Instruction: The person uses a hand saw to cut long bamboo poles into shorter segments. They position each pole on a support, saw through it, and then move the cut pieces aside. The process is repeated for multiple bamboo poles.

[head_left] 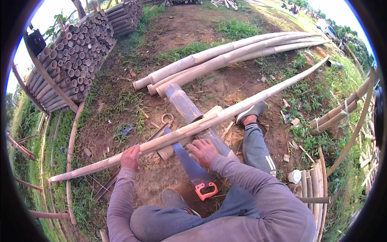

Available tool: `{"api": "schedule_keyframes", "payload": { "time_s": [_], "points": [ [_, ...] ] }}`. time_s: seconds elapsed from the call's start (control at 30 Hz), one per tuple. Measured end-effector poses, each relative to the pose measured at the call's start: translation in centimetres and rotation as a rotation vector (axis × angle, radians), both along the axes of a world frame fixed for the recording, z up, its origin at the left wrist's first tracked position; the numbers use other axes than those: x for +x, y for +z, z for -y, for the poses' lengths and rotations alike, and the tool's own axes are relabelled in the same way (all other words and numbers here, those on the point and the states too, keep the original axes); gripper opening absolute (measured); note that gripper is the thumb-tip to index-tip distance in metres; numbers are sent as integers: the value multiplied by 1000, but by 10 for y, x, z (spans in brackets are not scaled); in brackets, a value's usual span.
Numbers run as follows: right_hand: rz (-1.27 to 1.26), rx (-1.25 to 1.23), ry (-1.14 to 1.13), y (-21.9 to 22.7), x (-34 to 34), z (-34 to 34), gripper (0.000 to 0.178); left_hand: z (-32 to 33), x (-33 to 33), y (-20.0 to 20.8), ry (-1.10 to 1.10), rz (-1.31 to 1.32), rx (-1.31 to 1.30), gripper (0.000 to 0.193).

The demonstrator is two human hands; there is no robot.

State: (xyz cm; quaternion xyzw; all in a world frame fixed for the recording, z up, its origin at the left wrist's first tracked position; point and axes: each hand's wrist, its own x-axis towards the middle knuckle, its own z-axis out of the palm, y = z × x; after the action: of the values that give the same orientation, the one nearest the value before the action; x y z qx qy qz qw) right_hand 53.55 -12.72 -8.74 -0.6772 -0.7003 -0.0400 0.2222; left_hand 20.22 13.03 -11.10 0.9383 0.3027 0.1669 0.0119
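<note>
A long pale bamboo pole [225,115] runs from lower left to upper right, lying across a thick grey bamboo log [183,103]. My left hand [131,157] grips the pole from below, left of the log. A handsaw with an orange handle [205,189] lies with its blade [183,159] pointing up towards the pole; neither hand holds the handle. My right hand [203,152] rests with bent fingers just under the pole, between the saw blade and the log. Whether it grips anything is unclear.
A stack of cut bamboo tubes [70,60] stands at upper left. Several long poles [225,54] lie on the dirt beyond. My shoe [250,112] sits past the pole, another shoe [173,198] near the saw. A white cup [295,176] and bound poles [338,113] are at right.
</note>
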Motion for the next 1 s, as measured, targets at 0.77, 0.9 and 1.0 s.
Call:
{"api": "schedule_keyframes", "payload": {
  "time_s": [0.77,0.9,1.0],
  "points": [
    [-130,-1089,-184,-94,-119,151,82,-2,10,-4,115,-69,-83,34],
    [-276,-1011,-251,-79,-125,139,84,3,23,4,128,-71,-94,33],
    [-419,-1077,-314,-60,-121,136,75,-4,26,-3,177,-155,-169,39]
  ]
}}
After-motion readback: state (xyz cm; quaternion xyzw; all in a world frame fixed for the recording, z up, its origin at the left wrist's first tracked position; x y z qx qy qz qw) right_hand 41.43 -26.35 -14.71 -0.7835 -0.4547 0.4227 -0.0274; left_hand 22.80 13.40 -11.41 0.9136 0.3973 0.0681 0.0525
